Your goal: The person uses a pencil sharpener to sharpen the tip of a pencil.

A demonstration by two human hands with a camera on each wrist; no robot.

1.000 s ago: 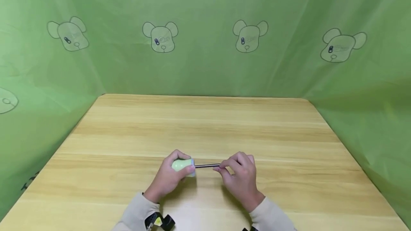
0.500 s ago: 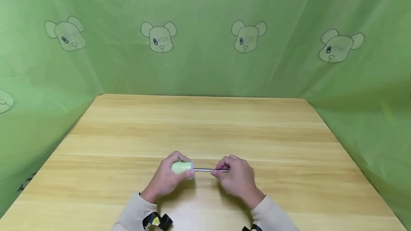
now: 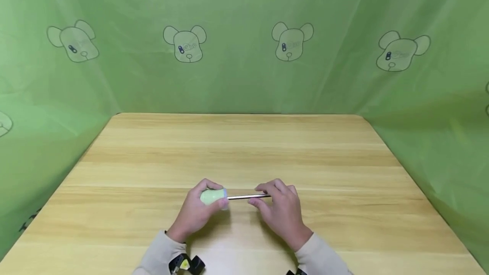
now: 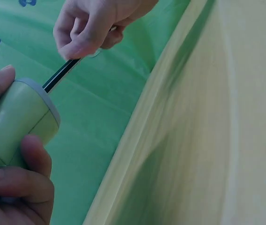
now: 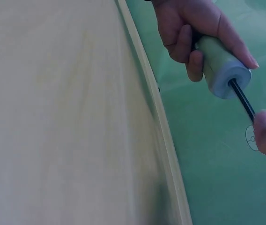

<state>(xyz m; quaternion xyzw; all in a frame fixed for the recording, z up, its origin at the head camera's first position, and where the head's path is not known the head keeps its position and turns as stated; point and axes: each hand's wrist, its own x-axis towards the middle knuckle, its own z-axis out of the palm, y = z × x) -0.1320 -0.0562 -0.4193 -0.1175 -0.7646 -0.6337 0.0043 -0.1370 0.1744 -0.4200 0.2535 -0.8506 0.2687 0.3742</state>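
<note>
the left hand [image 3: 194, 211], i see from here, grips the green handle [image 4: 18, 115]; the right hand [image 3: 282, 209] curls its fingers around the thin shaft [image 4: 59, 76], above the wooden table [image 3: 244, 152].

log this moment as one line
left hand: holds green handle | right hand: curled around shaft | below: wooden table

I can read no text. Bear heads [image 3: 189, 46] printed on the cloth [image 3: 237, 86] carry lettering [image 3: 189, 46] too faint to make out; dark characters [image 3: 29, 220] at left, beside the bench [image 3: 237, 152], are also illegible.
</note>
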